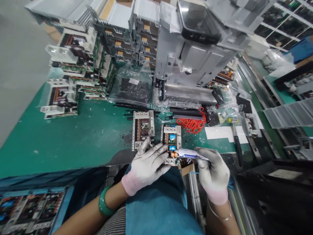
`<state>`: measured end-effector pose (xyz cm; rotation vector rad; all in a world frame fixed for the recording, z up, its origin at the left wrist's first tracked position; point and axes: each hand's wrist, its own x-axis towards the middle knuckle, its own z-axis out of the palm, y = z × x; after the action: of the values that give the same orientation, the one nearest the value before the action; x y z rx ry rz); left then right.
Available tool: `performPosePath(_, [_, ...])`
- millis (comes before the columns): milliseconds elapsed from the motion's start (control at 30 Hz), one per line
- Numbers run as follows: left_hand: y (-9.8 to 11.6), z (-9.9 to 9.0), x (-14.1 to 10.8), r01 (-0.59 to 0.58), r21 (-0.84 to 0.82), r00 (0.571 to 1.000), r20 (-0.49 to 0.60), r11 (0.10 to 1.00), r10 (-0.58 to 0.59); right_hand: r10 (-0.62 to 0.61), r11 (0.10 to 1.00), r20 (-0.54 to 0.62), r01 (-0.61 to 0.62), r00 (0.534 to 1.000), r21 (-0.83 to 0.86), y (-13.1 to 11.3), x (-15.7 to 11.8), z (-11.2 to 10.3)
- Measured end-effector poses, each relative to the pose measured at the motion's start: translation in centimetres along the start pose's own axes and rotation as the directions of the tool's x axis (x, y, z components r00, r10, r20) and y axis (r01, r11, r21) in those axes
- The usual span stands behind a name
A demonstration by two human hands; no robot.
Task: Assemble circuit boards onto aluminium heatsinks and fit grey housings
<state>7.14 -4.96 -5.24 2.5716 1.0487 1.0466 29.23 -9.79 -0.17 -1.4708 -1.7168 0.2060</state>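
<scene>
On the green table (97,130) lie two circuit modules side by side. My gloved left hand (149,163) is spread flat, its fingertips touching the left edge of the right module (172,138), which carries blue and orange components. Its thumb side is at the lower end of the left module (143,127). My gloved right hand (214,169) is closed around a white and blue tube (189,153). The tube lies almost level, and its nozzle end is at the orange components on the right module.
Stacked modules (75,52) stand at the back left, beside finned metal heat sinks (122,32). A metal fixture with a phone (199,23) rises at the back. Red frames (193,124), a bagged black stack (133,86) and a yellow-handled tool (232,120) lie around the modules.
</scene>
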Motion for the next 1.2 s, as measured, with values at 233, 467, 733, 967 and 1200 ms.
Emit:
performPosePath(233, [0.0,-0.1,0.2,-0.036,0.010,0.999,-0.020,0.999,0.036,-0.059,0.994,-0.023,0.056,0.998,-0.093,-0.3,0.3,0.3])
performPosePath(467, [0.0,-0.2,0.4,-0.038,0.027,0.999,-0.004,0.999,0.039,-0.109,0.976,-0.044,0.099,0.993,-0.195,-0.2,-0.4,0.4])
performPosePath(733, [0.2,0.0,-0.1,0.027,0.049,0.996,0.087,0.998,-0.032,0.006,1.000,-0.427,-0.015,0.904,-0.017,1.3,-2.4,2.1])
performPosePath(967, [0.4,0.2,-0.3,0.023,0.066,0.992,0.122,0.998,-0.030,0.528,0.807,-0.443,-0.264,0.725,0.529,1.6,-1.9,1.8])
performPosePath(1200, [-0.9,-0.3,-2.8,-0.122,0.012,0.977,0.175,0.992,0.118,0.532,0.790,-0.453,-0.228,0.715,0.569,2.1,-1.9,0.9])
